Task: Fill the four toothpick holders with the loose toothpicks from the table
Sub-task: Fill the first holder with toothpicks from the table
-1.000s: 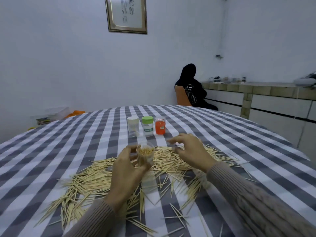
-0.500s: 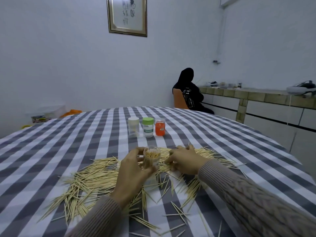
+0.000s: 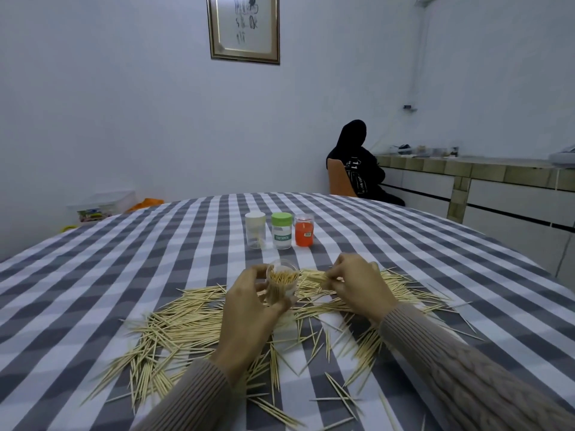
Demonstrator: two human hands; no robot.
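Left hand [image 3: 249,301] is gripping an open clear holder [image 3: 281,283], fingers and thumb curling round its wall, holding it upright just above the toothpick pile [image 3: 186,325]. Holder is looking nearly full, toothpick ends showing at its mouth.

Right hand [image 3: 357,286] is sitting just right of the holder, fingers curling and pinching a small bundle [image 3: 314,276] of toothpicks. Bundle is lying roughly level, its free end pointing toward the holder mouth and stopping close beside it; contact with the rim cannot be told.

Loose toothpicks are lying scattered across the table [image 3: 93,275] in a wide band on both sides of the hands, thickest at left and under the wrists, thinning toward the near edge. Table is wearing a grey-and-white checked cloth.

Three more holders are standing in a row further back, well apart from the hands:
- white-lid holder [image 3: 255,230], clear, with only a few toothpicks showing inside
- green-lid holder [image 3: 282,230], label reading TOOTHPICK, contents not readable
- orange holder [image 3: 304,230], clear lid, contents not readable

Neighbours in the row are standing just beside each other.

Background: a second person [image 3: 357,163] in dark clothing is sitting on an orange chair [image 3: 339,178] beyond the table, next to a counter [image 3: 466,169]. A framed picture [image 3: 244,28] is hanging on the wall.
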